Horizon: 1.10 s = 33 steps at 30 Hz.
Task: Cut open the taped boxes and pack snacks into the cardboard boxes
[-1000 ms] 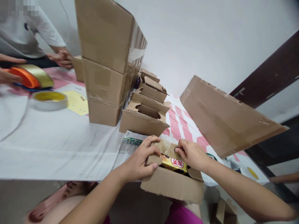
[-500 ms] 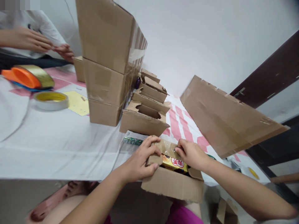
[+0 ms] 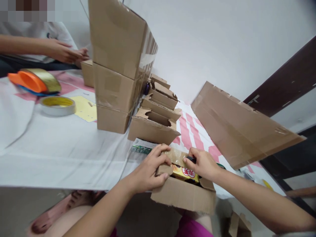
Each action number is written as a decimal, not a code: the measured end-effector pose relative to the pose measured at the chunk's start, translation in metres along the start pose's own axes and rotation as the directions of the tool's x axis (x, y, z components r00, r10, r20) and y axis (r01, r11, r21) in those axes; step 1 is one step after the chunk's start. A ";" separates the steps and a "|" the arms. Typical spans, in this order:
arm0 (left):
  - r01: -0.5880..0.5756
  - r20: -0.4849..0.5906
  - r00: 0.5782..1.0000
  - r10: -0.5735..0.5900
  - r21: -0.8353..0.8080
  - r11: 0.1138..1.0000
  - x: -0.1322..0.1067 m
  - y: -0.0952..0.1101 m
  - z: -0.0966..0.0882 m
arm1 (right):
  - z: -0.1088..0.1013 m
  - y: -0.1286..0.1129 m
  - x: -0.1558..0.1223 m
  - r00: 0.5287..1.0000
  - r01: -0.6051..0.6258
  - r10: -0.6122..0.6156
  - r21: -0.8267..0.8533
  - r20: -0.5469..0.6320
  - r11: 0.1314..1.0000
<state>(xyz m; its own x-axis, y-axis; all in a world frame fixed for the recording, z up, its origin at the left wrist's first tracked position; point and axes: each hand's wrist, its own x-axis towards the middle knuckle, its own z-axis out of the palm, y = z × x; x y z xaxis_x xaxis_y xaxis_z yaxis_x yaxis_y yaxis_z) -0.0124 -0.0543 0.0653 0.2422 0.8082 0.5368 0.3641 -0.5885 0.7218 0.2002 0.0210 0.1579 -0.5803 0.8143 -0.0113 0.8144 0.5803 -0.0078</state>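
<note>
In front of me at the table's edge sits an open cardboard box (image 3: 184, 197), its near flap hanging outward. A yellow packet with red lettering (image 3: 185, 172) lies inside it. My left hand (image 3: 153, 169) grips the box's left end, with fingers over the far flap and the thumb by the side flap. Above the far flap, my right hand (image 3: 202, 164) is closed around a small dark object (image 3: 191, 159), mostly hidden by the fingers. Clear tape shows on that far flap. Just beyond my left hand lies a slim green-and-white carton (image 3: 143, 146).
Stacked cardboard boxes (image 3: 113, 85) rise at centre left, beside a row of open boxes (image 3: 155, 126). A tape roll (image 3: 57, 106) and an orange tape dispenser (image 3: 32, 80) lie left. A large cardboard sheet (image 3: 237, 125) leans right. Across the table are another person's hands (image 3: 66, 54).
My right hand has turned slightly, so more of the dark object shows. My left hand keeps its grip. The other person's hands have moved, and the view has shifted a little.
</note>
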 end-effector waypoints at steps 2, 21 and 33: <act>0.003 -0.006 1.000 -0.003 -0.001 1.000 0.000 0.001 0.000 | 0.003 -0.005 -0.006 0.996 0.069 -0.070 -0.019 -0.052 0.997; 0.003 0.011 1.000 -0.003 -0.023 1.000 0.000 0.000 0.000 | -0.021 0.010 0.001 0.953 -0.086 0.094 -0.042 0.287 0.995; -0.002 -0.007 1.000 0.002 0.001 1.000 -0.001 0.000 0.002 | -0.013 0.002 0.008 0.971 -0.048 0.050 -0.013 0.233 0.999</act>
<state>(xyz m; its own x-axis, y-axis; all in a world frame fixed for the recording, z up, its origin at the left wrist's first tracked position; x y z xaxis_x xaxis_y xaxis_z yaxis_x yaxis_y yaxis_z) -0.0106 -0.0553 0.0641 0.2368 0.8070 0.5410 0.3649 -0.5899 0.7203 0.1971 0.0286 0.1707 -0.5229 0.8168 -0.2438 0.8414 0.5404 0.0061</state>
